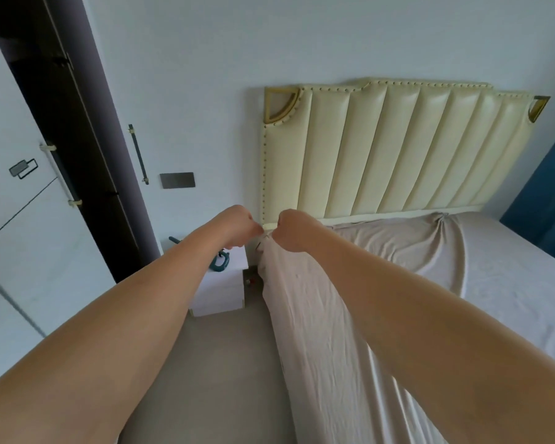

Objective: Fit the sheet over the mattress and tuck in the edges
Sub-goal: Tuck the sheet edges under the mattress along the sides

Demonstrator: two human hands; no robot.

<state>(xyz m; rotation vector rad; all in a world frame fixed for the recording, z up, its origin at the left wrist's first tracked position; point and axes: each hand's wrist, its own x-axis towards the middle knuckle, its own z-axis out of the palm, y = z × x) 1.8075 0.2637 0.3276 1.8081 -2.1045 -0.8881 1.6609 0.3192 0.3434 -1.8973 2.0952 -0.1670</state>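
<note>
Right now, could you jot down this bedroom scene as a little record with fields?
left hand: grips the sheet's corner
right hand: grips the same corner, close beside the left
sheet: beige, hanging down the bed's near side, bunched near the headboard
headboard: cream, padded, gold corners
mattress: partly uncovered on the far side
nightstand: white, beside the bed

both hands (pixel 263 230) gripping sheet (pixel 305 302)

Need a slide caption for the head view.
Left hand and right hand grip the beige sheet corner beside the cream padded headboard.
</note>
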